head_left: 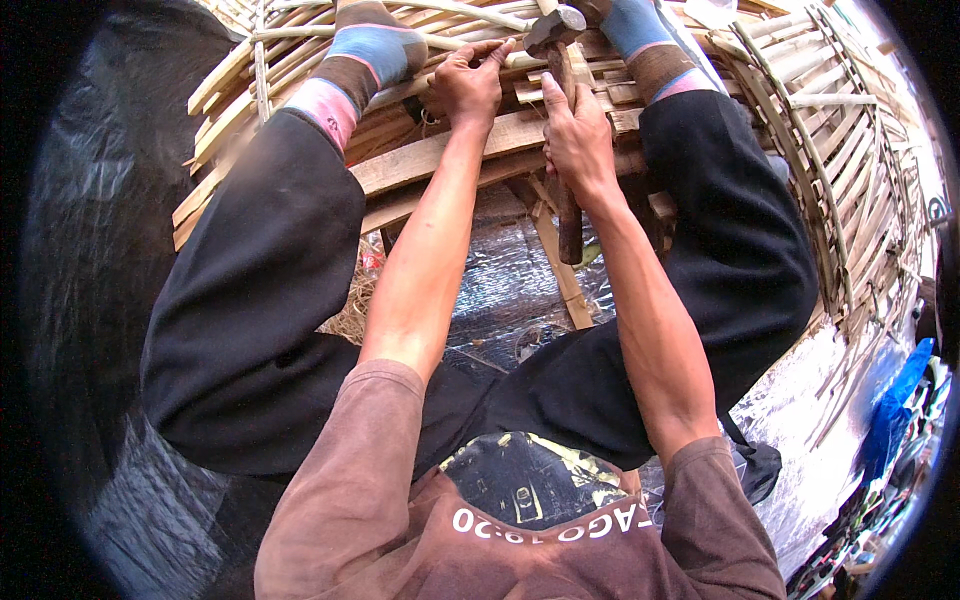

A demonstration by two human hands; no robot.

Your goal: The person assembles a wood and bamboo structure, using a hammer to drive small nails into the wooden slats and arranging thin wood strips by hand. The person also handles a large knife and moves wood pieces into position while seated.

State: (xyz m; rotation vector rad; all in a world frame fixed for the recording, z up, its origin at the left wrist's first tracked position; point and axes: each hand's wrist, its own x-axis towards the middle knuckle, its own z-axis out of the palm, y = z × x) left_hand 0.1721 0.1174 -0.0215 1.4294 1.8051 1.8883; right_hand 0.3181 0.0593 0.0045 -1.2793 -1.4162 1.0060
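Note:
A hammer (556, 32) with a dark metal head and a wooden handle is upright in my right hand (582, 142), its head pointing away from me. My fingers wrap the handle below the head, with the thumb laid along it. Just left of the hammer head, my left hand (470, 88) is closed in a pinch over the bamboo strips. Whatever its fingertips hold is too small to make out. Under both hands lies a frame of split bamboo strips (500, 62), with a wider wooden plank (410, 165) across its near side.
My socked feet (372, 50) rest on the bamboo on either side of my hands. A woven bamboo lattice (850, 150) curves along the right. Dark sheeting (100, 200) covers the left. Below the plank are a silvery sheet (500, 275) and a slanting wooden strip (560, 260).

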